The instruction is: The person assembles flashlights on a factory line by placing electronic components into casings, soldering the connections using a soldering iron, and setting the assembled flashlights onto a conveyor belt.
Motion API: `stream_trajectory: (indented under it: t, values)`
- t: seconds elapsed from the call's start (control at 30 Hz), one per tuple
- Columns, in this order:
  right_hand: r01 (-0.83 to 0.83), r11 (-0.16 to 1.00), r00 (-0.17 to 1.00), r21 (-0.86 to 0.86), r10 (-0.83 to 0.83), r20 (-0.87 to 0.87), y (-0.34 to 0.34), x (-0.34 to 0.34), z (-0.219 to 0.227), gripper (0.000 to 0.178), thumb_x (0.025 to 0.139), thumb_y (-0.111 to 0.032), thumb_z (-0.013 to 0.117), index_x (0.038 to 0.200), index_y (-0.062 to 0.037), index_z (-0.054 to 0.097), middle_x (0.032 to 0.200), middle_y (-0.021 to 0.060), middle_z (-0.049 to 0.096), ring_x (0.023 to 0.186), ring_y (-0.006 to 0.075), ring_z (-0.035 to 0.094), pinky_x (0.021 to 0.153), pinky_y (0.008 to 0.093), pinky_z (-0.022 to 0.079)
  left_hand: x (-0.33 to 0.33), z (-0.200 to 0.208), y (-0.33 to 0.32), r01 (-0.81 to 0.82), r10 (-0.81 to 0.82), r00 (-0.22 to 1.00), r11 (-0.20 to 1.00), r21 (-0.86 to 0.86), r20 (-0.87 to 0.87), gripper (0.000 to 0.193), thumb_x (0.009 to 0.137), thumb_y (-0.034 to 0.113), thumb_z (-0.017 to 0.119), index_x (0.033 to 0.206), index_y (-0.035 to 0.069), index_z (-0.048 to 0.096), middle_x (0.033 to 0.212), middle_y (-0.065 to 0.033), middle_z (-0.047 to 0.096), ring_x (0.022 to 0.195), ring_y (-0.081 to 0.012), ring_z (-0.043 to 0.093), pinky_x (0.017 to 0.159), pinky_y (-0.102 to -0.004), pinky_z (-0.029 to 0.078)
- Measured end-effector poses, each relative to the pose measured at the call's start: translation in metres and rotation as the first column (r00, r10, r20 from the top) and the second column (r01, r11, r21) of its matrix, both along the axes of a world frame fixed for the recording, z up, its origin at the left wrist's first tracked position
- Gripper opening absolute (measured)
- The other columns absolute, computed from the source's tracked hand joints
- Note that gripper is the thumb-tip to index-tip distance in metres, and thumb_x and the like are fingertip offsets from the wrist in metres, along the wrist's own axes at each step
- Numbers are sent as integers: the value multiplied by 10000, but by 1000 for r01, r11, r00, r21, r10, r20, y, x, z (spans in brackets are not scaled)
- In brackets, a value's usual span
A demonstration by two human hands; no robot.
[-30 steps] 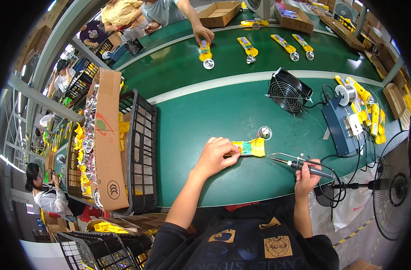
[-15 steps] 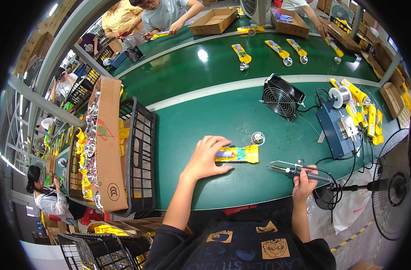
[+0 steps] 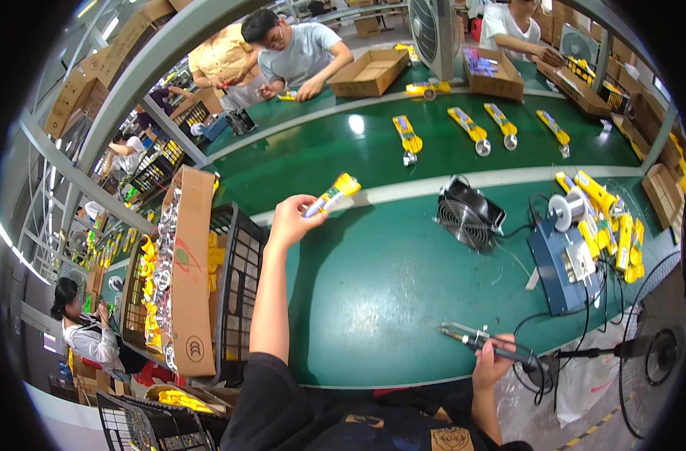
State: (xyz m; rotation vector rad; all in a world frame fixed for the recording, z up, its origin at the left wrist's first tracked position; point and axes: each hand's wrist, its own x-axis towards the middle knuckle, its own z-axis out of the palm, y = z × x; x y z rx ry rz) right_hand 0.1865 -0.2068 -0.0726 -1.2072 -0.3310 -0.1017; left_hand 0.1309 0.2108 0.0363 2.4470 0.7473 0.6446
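Observation:
My left hand (image 3: 288,219) is closed on the lower end of an open yellow flashlight (image 3: 335,194), raised over the far left of the green table near its pale edge strip. A purple cylinder and some green show inside its shell. A soldering iron (image 3: 474,342) sits in my right hand (image 3: 493,362), near the table's front edge. Its thin metal tip points left, with a slim guide wire above it and a black cable looping behind. Nothing lies under the tip.
A black crate (image 3: 238,293) with a cardboard sheet (image 3: 193,278) stands at left. A small black fan (image 3: 469,214), a blue soldering station (image 3: 561,263) with a solder spool (image 3: 567,212), and piled yellow flashlights (image 3: 621,240) are on the right. Several flashlights lie on the conveyor (image 3: 298,143); co-workers sit beyond.
My left hand has lifted the flashlight off the table and carried it forward and left toward the conveyor. The right hand still holds the soldering iron; the view has shifted.

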Motion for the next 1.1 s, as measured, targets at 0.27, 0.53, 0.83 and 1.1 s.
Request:
stream_trajectory:
  t: [0.27,0.53,0.83,1.1]
  values:
    - [62,997,990,-47,-67,-120,-5,-9,-5,210,763,-134,559,862,-19,414,782,47,430,473,63,440,407,179,370,72,-39,121,-405,416,903,908,105,-107,426,554,363,697,831,44,637,785,-128,632,741,-269,612,654,-367,479]
    - [-26,996,987,-91,11,-157,-7,-2,-8,234,757,-182,569,825,-11,425,617,38,441,418,68,429,392,184,348,101,-58,116,-668,712,676,701,248,-191,424,623,330,705,888,29,565,928,-150,582,891,-311,547,699,-414,468]
    - [-48,995,977,-90,29,-209,-7,-1,-20,234,746,-182,568,811,-14,417,558,35,450,409,72,435,389,193,352,245,-38,48,-146,150,982,989,36,-114,363,695,348,546,754,1,633,815,-217,600,782,-362,582,698,-413,469]
    - [19,971,999,-239,-27,-29,-11,-4,-34,159,795,-100,548,887,-20,445,599,11,463,474,62,413,435,190,341,307,-36,5,-317,356,864,934,165,-356,457,575,416,692,880,80,634,923,-87,622,828,-251,613,650,-363,494]
